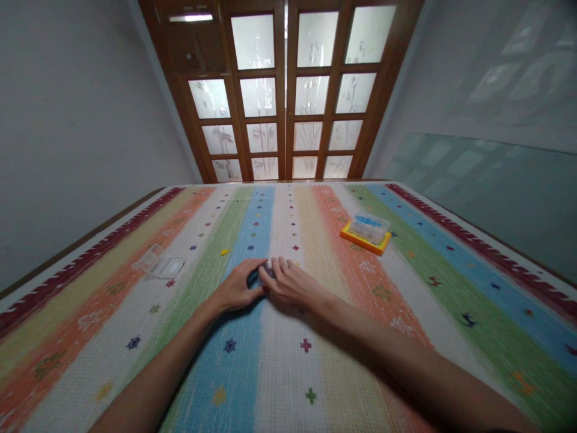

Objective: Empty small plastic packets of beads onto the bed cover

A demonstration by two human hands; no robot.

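My left hand (240, 285) and my right hand (288, 282) meet low over the middle of the striped tablecloth (279, 361). Between their fingers shows part of a small, glossy, dark-looking thing (269, 270), mostly covered by the right hand, so its kind is unclear. The left thumb and fingers curve around its left side. My right fingers bend over its top and far side.
A clear plastic box (166, 266) with its lid raised lies to the left. Nearer the middle is a small yellow piece (225, 252). At the right, a clear case (368, 227) with blue contents rests on a yellow-orange tray (366, 243). Wooden glazed doors (285, 90) stand beyond the table.
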